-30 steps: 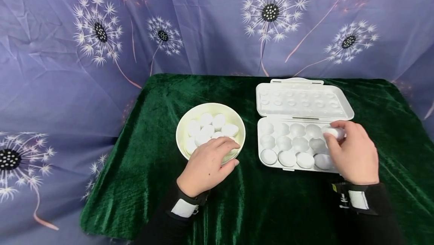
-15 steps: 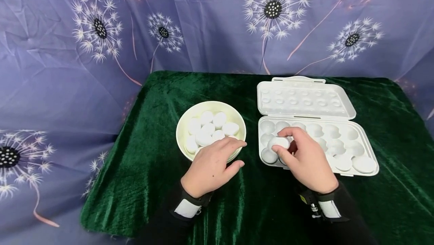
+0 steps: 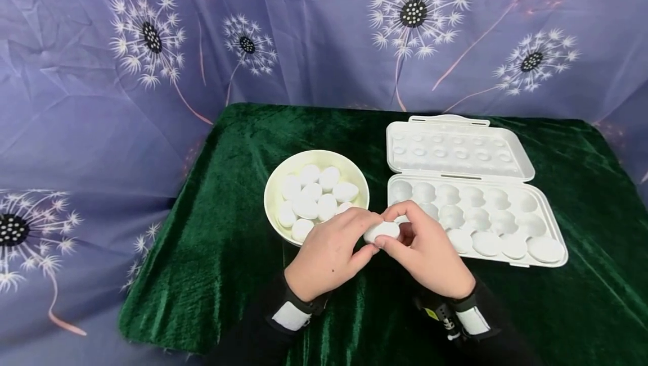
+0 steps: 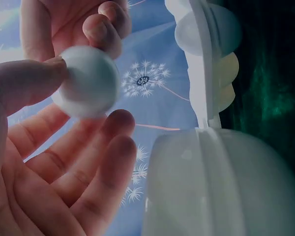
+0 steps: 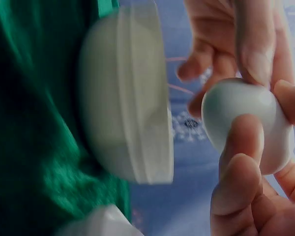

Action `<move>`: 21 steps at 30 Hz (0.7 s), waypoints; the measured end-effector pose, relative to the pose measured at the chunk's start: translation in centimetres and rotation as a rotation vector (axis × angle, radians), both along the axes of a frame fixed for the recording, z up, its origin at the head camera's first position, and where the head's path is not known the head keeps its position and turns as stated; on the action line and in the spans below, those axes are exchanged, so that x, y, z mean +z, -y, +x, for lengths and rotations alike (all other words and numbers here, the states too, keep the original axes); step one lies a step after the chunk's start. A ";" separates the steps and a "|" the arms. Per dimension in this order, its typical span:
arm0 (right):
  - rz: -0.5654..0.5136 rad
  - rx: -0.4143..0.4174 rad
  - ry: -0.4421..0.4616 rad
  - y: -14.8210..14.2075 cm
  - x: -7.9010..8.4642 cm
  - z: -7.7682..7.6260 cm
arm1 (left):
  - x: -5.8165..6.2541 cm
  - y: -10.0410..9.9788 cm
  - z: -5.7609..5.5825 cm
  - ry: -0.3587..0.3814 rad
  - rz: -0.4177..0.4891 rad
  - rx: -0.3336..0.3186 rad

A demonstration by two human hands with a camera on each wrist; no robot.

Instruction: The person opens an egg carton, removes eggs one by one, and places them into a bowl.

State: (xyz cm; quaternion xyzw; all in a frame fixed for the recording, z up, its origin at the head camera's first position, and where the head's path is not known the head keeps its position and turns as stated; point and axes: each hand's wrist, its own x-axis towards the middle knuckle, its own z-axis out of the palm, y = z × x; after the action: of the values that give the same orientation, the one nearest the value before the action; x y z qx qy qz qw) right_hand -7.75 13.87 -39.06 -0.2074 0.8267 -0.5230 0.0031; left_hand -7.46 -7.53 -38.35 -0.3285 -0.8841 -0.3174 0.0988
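A white egg (image 3: 382, 232) is held between both hands, in front of the bowl and beside the egg carton. My right hand (image 3: 427, 251) grips its right side with thumb and fingertips. My left hand (image 3: 331, 251) meets its left end, the thumb and fingertips touching the egg (image 4: 88, 83) in the left wrist view. A pale cream bowl (image 3: 271, 203) at left holds several more white eggs (image 3: 305, 206); the left hand partly covers its near rim. White eggs (image 3: 544, 249) fill front-row cups of the carton (image 3: 556, 234), while the right hand hides its near left corner.
The carton's lid (image 3: 458, 152) is folded back behind its base. Green velvet cloth (image 3: 202, 276) covers the table, and a purple curtain (image 3: 324, 45) with dandelion prints hangs behind and to the left.
My right hand has carried an egg leftward from the carton's right end to the left hand. The left hand has moved slightly right, from over the bowl's near rim to the egg.
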 end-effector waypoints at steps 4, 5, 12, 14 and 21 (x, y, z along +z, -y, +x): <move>-0.098 0.041 0.075 0.6 -0.5 0.2 | -0.2 -0.1 0.1 0.014 -0.010 0.015; -0.132 0.050 0.092 0.7 -0.6 0.2 | -0.2 -0.1 0.0 0.017 -0.015 0.017; -0.262 0.087 0.140 0.9 -1.1 0.4 | 0.0 -0.1 -0.2 0.014 -0.034 0.024; -0.265 0.091 0.135 0.9 -1.1 0.4 | 0.3 0.0 -0.3 0.007 -0.042 0.021; -0.176 0.075 0.018 0.2 -1.1 0.2 | 0.8 0.7 -0.7 0.017 -0.081 0.029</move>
State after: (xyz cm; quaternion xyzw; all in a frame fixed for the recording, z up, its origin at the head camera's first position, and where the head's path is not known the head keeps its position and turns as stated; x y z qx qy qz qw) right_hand -7.54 13.65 -40.12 -0.2330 0.7690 -0.5952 0.0119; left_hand -8.13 -8.25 -37.50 -0.3168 -0.9017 -0.2825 0.0825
